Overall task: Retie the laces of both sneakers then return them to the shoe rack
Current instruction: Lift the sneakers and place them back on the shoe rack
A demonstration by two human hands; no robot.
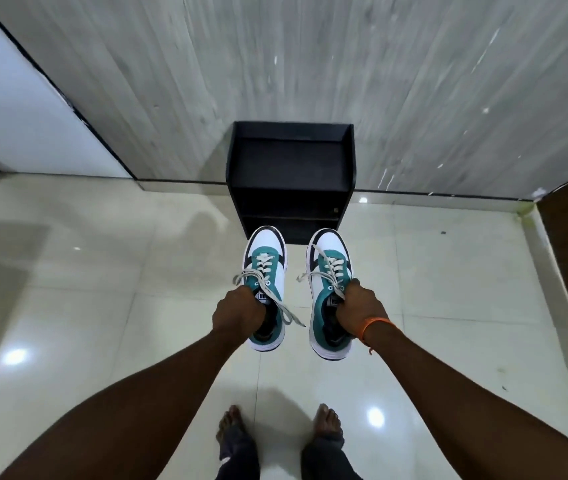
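A sneaker was gripped at the collar in each hand: the left sneaker [266, 289] by the left hand [239, 311], the right sneaker [331, 292] by the right hand [358, 306], both held above the floor, near the shoe rack [291, 161]. The laces [272, 289] hung loose, so retying seemed outstanding. Setting them down appeared the next requirement.

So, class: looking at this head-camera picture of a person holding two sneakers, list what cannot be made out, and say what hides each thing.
- Fingers of the left hand and right hand: tucked inside the white, teal and black left sneaker and right sneaker.
- Cream laces: ends hang loose; any knot is too small to confirm.
- Black wooden shoe rack: lower shelves are dark, partly behind the sneakers.
- Tongue labels: too small to read.
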